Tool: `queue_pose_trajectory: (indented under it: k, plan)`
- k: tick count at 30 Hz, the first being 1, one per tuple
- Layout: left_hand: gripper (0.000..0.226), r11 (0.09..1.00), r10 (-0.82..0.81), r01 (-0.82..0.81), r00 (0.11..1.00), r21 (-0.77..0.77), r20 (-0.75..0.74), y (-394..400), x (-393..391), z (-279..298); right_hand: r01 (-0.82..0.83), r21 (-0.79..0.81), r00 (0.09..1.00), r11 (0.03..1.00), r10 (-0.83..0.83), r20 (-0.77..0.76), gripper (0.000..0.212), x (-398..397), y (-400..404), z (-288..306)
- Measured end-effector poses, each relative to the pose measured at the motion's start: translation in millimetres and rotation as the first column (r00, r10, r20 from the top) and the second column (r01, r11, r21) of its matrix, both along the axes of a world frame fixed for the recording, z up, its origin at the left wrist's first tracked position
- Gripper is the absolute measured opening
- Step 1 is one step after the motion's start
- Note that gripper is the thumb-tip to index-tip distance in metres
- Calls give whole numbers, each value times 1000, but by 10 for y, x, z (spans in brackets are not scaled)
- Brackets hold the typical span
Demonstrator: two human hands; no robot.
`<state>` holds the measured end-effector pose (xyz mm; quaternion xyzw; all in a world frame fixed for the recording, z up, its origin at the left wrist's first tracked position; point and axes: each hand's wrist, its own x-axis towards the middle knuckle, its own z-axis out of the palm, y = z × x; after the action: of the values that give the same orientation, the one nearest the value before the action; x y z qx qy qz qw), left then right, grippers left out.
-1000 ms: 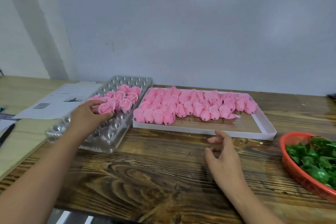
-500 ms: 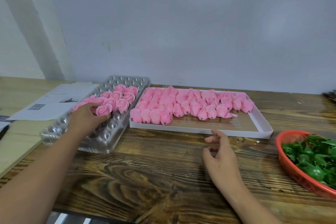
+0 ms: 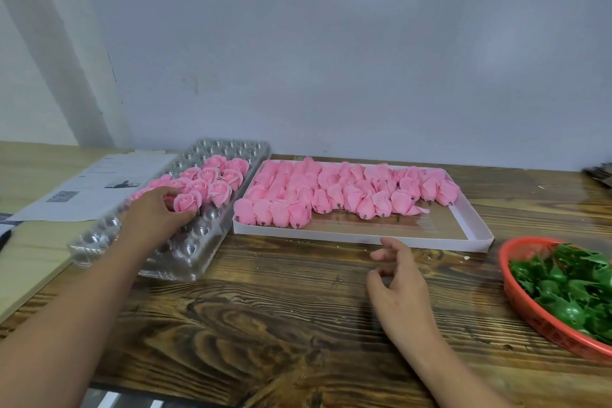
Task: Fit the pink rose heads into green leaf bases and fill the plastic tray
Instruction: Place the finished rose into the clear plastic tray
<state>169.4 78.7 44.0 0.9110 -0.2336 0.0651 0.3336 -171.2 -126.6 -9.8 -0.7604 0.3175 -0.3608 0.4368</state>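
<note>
Rose (image 3: 187, 203), pinched by left hand (image 3: 155, 215) over tray (image 3: 198, 252) cell, nearest filled row; right hand (image 3: 397, 285) idle, loosely curled; risk: careless release tips it onto neighbouring roses.

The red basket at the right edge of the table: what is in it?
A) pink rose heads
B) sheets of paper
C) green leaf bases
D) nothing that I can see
C: the red basket is heaped with glossy green leaf bases, while the loose pink rose heads lie in the white box beside it.
</note>
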Motion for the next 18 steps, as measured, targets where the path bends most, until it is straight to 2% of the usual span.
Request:
queue_pose_trajectory:
  k: [8,11,13,18]
  plan:
    - [52,1000,27,-27,999,-8,17,21,-182,124,-3,-1,1000,1000,3,-9,47,-14,18,43]
    - [54,997,81,-80,993,-11,87,29,-312,192,5,-2,1000,1000,-5,-1,46,-18,34,60]
    - [46,992,103,-90,982,-89,161,-19,-451,208,7,10,1000,1000,-7,7,46,-17,41,77]
    - [22,972,-90,135,970,-191,228,-331,-925,65,-13,-13,1000,1000,13,-11,43,-53,13,162]
